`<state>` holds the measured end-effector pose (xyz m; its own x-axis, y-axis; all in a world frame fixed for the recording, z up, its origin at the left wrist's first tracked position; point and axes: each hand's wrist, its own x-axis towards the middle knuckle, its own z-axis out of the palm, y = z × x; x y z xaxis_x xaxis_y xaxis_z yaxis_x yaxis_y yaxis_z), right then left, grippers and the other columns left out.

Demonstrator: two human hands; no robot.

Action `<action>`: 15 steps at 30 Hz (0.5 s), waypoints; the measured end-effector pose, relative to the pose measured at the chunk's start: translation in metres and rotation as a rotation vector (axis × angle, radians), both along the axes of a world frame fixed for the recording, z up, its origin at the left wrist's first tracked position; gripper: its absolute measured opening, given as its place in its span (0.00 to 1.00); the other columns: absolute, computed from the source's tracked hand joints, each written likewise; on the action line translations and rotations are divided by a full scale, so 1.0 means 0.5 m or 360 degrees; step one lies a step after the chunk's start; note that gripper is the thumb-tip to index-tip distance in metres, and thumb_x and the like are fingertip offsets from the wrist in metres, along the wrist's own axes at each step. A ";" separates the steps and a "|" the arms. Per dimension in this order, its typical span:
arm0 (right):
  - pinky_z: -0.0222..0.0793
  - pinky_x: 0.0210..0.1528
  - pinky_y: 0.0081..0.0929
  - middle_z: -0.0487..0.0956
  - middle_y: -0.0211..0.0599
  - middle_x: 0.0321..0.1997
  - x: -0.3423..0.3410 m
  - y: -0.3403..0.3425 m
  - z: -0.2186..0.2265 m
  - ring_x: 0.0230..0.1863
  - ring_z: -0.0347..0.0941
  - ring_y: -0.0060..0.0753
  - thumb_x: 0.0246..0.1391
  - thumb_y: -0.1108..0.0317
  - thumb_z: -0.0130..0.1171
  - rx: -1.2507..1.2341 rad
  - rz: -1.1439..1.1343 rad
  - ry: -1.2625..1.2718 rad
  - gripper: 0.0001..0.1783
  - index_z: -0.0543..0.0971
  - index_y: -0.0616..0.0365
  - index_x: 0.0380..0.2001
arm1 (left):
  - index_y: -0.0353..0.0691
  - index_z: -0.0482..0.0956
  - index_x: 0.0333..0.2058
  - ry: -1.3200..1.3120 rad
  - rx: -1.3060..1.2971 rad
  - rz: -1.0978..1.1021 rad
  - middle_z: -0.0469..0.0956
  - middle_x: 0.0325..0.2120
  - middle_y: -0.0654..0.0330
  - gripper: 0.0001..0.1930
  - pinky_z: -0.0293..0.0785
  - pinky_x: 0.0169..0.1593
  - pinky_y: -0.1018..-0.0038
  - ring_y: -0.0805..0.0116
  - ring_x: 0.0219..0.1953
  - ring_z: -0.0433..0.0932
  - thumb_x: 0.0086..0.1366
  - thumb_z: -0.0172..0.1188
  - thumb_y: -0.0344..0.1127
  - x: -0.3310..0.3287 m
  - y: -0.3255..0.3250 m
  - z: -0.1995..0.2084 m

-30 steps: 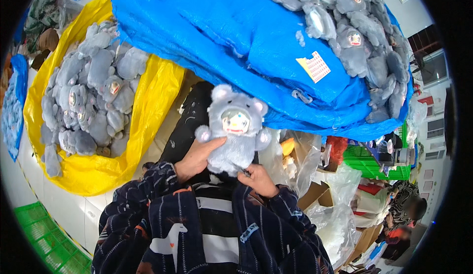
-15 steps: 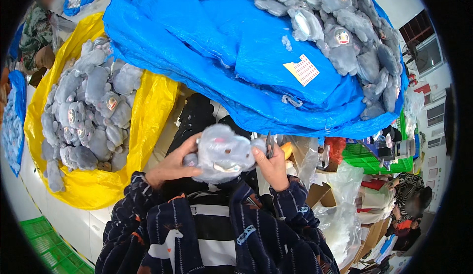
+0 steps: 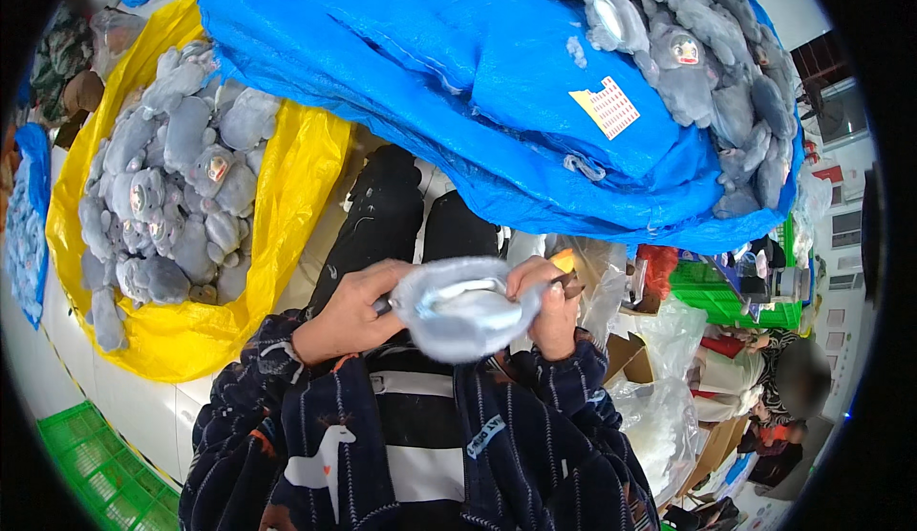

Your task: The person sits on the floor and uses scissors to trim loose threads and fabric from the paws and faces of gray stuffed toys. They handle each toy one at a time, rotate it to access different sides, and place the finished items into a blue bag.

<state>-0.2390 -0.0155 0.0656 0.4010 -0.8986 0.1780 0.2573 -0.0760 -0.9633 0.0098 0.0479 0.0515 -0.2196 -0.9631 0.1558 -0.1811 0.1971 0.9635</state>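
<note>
In front of my lap a grey plush toy [image 3: 458,335] is held between both hands, slightly blurred. An oval opening with a whitish inside [image 3: 473,304] faces up on it. My left hand [image 3: 355,307] is closed on its left side. My right hand [image 3: 552,316] grips the right edge, thumb and fingers at the rim of the opening. A small dark pointed metal tool [image 3: 571,287] juts out from the right fingers; its kind is hard to make out.
A yellow sack [image 3: 301,182] full of grey plush toys [image 3: 191,168] stands on the left. Ahead lies a blue sheet [image 3: 382,73] with more plush toys [image 3: 688,82] heaped at its right. Right of me are plastic bags [image 3: 659,426], a cardboard box [image 3: 628,359] and a green crate [image 3: 707,292].
The plush toy has turned over: its face showed before, the whitish opening shows now. Both hands have shifted a little to the right with it.
</note>
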 end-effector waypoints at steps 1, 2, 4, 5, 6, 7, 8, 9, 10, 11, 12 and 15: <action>0.67 0.36 0.25 0.77 0.41 0.32 -0.006 -0.013 0.018 0.33 0.72 0.29 0.50 0.67 0.60 -0.0189 -0.0054 0.0257 0.10 0.77 0.65 0.27 | 0.36 0.74 0.44 -0.0149 -0.0231 0.0090 0.76 0.37 0.53 0.22 0.68 0.52 0.67 0.56 0.43 0.75 0.46 0.59 0.21 0.000 -0.009 0.014; 0.67 0.36 0.26 0.77 0.41 0.33 -0.011 -0.023 0.044 0.34 0.73 0.30 0.49 0.68 0.61 -0.0386 -0.0116 0.0519 0.09 0.78 0.64 0.28 | 0.35 0.75 0.41 -0.0292 -0.0470 0.0171 0.76 0.35 0.53 0.21 0.69 0.50 0.66 0.53 0.41 0.75 0.44 0.58 0.20 0.000 -0.020 0.029; 0.68 0.36 0.26 0.78 0.42 0.34 -0.007 -0.024 0.102 0.34 0.74 0.34 0.44 0.72 0.64 -0.0618 -0.0308 0.0825 0.08 0.80 0.63 0.30 | 0.34 0.74 0.37 -0.0470 -0.0790 0.0337 0.75 0.33 0.53 0.21 0.70 0.47 0.63 0.52 0.38 0.74 0.39 0.55 0.17 0.002 -0.030 0.053; 0.70 0.33 0.24 0.78 0.41 0.34 -0.010 -0.017 0.110 0.33 0.75 0.34 0.42 0.73 0.66 -0.0692 -0.0343 0.0914 0.10 0.80 0.62 0.31 | 0.34 0.74 0.37 -0.0555 -0.0859 0.0400 0.75 0.33 0.53 0.21 0.69 0.46 0.62 0.52 0.38 0.74 0.39 0.55 0.16 0.002 -0.029 0.056; 0.70 0.31 0.24 0.78 0.41 0.34 -0.002 -0.006 0.128 0.32 0.75 0.33 0.40 0.74 0.67 -0.0875 -0.0258 0.0997 0.12 0.80 0.61 0.32 | 0.34 0.74 0.37 -0.0548 -0.0836 0.0420 0.75 0.33 0.53 0.21 0.69 0.46 0.62 0.52 0.38 0.74 0.39 0.55 0.16 -0.001 -0.030 0.052; 0.71 0.30 0.24 0.78 0.40 0.34 0.012 0.006 0.139 0.31 0.75 0.32 0.38 0.75 0.68 -0.1056 -0.0168 0.1077 0.14 0.80 0.61 0.33 | 0.34 0.74 0.37 -0.0544 -0.0812 0.0440 0.75 0.33 0.54 0.21 0.69 0.46 0.62 0.52 0.38 0.73 0.39 0.54 0.16 -0.006 -0.031 0.046; 0.72 0.27 0.24 0.77 0.38 0.35 0.026 0.016 0.124 0.28 0.76 0.31 0.36 0.77 0.69 -0.1165 -0.0040 0.1004 0.17 0.80 0.60 0.35 | 0.34 0.74 0.37 -0.0559 -0.0790 0.0471 0.74 0.33 0.54 0.21 0.69 0.46 0.62 0.52 0.37 0.73 0.39 0.54 0.15 -0.007 -0.026 0.043; 0.73 0.26 0.26 0.76 0.36 0.35 0.039 0.023 0.115 0.27 0.75 0.33 0.35 0.77 0.68 -0.1251 0.0021 0.0984 0.19 0.79 0.59 0.36 | 0.34 0.74 0.37 -0.0547 -0.0771 0.0479 0.74 0.33 0.54 0.21 0.69 0.45 0.63 0.52 0.37 0.73 0.38 0.54 0.15 -0.013 -0.026 0.038; 0.72 0.26 0.26 0.76 0.35 0.35 0.050 0.034 0.109 0.27 0.75 0.33 0.34 0.78 0.67 -0.1198 0.0033 0.1053 0.20 0.78 0.58 0.37 | 0.34 0.74 0.37 -0.0537 -0.0751 0.0490 0.74 0.33 0.54 0.21 0.69 0.45 0.63 0.52 0.37 0.73 0.38 0.54 0.15 -0.018 -0.026 0.034; 0.72 0.26 0.26 0.75 0.34 0.34 0.058 0.040 0.104 0.27 0.75 0.33 0.33 0.78 0.67 -0.1155 0.0054 0.1107 0.21 0.78 0.58 0.37 | 0.34 0.74 0.37 -0.0539 -0.0735 0.0514 0.74 0.33 0.54 0.21 0.69 0.44 0.63 0.52 0.37 0.73 0.38 0.54 0.15 -0.021 -0.026 0.031; 0.72 0.26 0.26 0.75 0.33 0.34 0.062 0.046 0.099 0.27 0.75 0.33 0.33 0.78 0.66 -0.1159 0.0032 0.1121 0.21 0.78 0.58 0.37 | 0.35 0.74 0.37 -0.0556 -0.0727 0.0495 0.74 0.33 0.54 0.21 0.69 0.44 0.64 0.52 0.37 0.73 0.38 0.54 0.15 -0.022 -0.027 0.028; 0.73 0.27 0.27 0.75 0.32 0.34 0.061 0.059 0.083 0.27 0.76 0.33 0.33 0.78 0.65 -0.1098 0.0037 0.1151 0.21 0.78 0.56 0.37 | 0.35 0.74 0.36 -0.0594 -0.0704 0.0454 0.74 0.33 0.54 0.21 0.69 0.42 0.64 0.52 0.37 0.72 0.38 0.54 0.16 -0.023 -0.028 0.022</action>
<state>-0.2086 0.0139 0.1071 0.6351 -0.6813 0.3641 -0.3652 -0.6801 -0.6357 -0.0016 0.0339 0.0625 -0.0807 -0.8541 0.5138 -0.5924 0.4557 0.6644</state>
